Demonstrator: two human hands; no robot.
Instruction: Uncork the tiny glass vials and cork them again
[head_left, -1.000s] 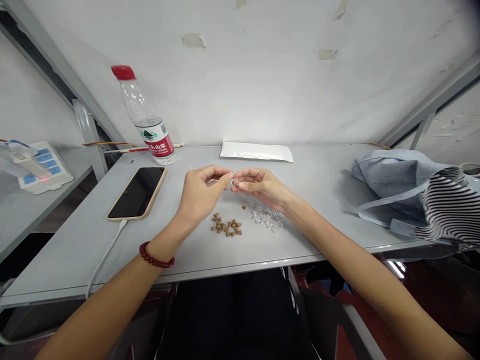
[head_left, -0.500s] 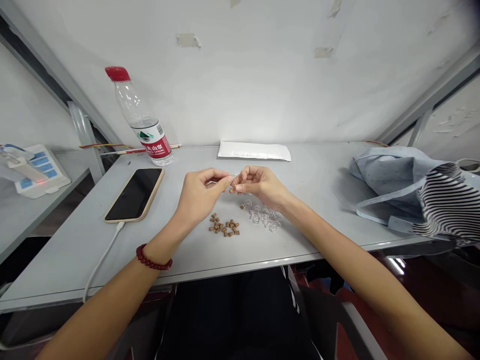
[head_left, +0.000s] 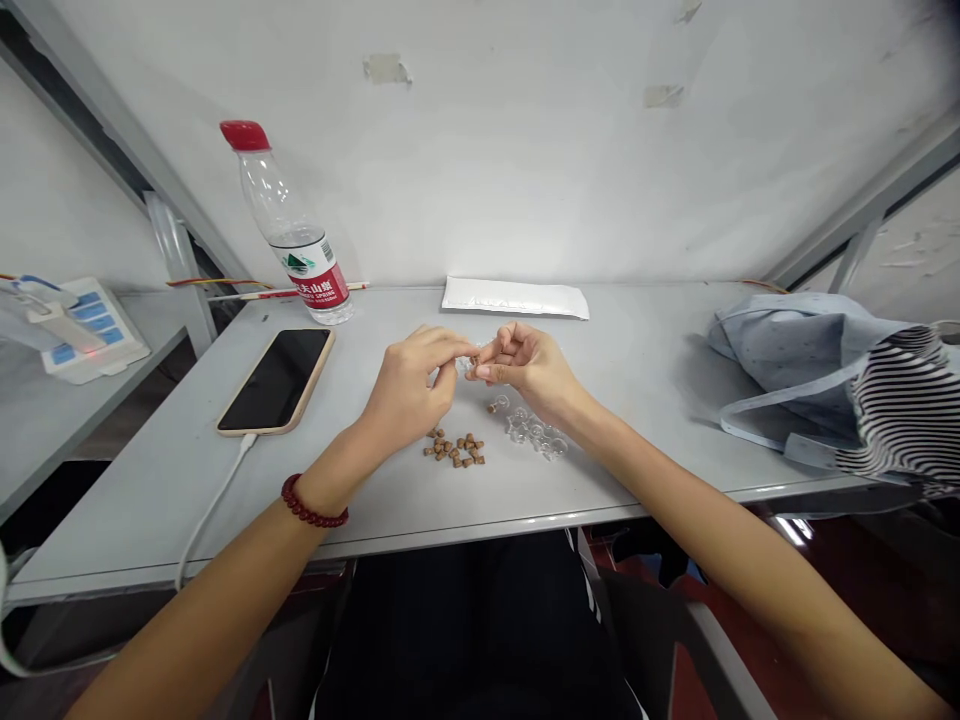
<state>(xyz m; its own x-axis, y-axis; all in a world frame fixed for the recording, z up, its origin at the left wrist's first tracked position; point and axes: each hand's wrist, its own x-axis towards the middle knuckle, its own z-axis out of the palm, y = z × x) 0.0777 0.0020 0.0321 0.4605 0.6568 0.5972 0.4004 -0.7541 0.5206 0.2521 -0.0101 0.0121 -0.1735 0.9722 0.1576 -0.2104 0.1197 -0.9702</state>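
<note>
Over the desk, my right hand [head_left: 531,372] pinches a small clear glass bottle [head_left: 464,364] with a brown cork [head_left: 472,369] at its neck. My left hand [head_left: 411,388] is close against it from the left, its index finger stretched across to the right fingertips and its thumb apart, lower down. Those fingers partly hide the bottle. Below my left hand lies a loose group of small brown corks [head_left: 469,448]. Several round clear glass bottles [head_left: 538,434] cluster under my right hand, and one corked bottle [head_left: 500,402] lies just above them.
A phone [head_left: 277,380] with a charging cable lies to the left, and a water bottle [head_left: 319,275] with a red cap stands behind it. At the back lies a white packet [head_left: 516,298]. A light-blue cloth bag [head_left: 802,345] occupies the right side. A power strip [head_left: 94,325] sits far left.
My left thumb has come away from the small bottle and dropped, while the index finger has straightened over toward the right fingertips. My right hand keeps its pinch. The view has shifted slightly.
</note>
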